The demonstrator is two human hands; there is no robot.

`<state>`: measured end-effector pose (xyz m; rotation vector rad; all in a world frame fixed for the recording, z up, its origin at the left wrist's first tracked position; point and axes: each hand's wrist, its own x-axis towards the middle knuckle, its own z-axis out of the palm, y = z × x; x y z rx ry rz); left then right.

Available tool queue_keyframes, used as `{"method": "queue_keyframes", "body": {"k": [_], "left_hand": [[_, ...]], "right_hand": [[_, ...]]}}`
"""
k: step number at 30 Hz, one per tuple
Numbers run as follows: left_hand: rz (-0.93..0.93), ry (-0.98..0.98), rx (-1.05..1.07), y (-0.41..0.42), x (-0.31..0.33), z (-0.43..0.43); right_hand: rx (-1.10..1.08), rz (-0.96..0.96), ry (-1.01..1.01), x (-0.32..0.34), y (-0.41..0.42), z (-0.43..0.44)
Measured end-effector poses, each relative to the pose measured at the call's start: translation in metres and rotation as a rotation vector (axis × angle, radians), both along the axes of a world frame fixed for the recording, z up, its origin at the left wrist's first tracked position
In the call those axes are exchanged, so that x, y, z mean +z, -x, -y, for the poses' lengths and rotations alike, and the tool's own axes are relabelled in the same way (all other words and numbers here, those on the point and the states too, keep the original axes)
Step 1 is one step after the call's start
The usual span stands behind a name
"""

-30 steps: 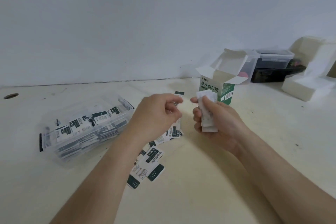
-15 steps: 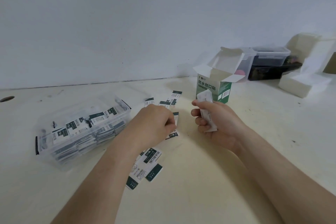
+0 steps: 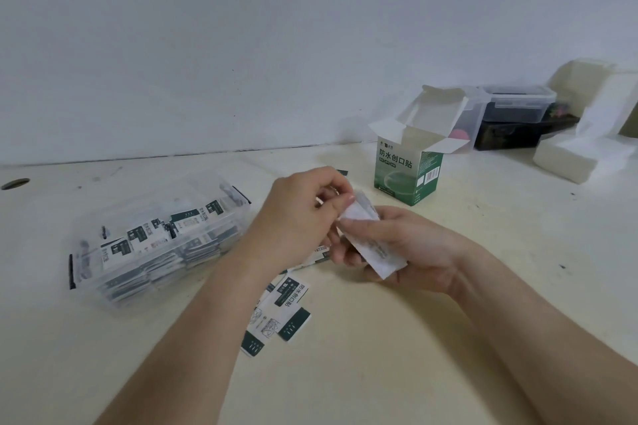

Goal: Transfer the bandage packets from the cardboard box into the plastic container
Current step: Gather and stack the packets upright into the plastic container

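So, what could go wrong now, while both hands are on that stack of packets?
The left hand pinches the top of the packet stack that the right hand grips; packets might slip out and scatter. Loose packets lie on the table near the left forearm, which could sweep them aside.

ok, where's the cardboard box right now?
In the head view the cardboard box stands upright with flaps open on the table, right of centre, just beyond the right hand and in front of the lidded tubs by the wall.
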<state>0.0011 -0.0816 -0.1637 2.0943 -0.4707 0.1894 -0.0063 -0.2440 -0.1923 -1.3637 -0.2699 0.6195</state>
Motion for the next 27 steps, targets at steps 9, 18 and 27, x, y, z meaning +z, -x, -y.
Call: {"method": "queue_keyframes", "body": {"k": [9, 18, 27], "left_hand": [[-0.080, -0.906, 0.017, -0.006, -0.011, -0.018], [-0.026, -0.854, 0.060, -0.007, -0.013, -0.015], [0.117, -0.983, 0.046, -0.002, -0.018, -0.005]], "right_hand": [[-0.346, -0.098, -0.060, 0.000, -0.008, -0.001], [-0.455, -0.099, -0.048, -0.002, -0.011, 0.000], [-0.462, -0.117, -0.045, -0.003, -0.012, 0.000]]}}
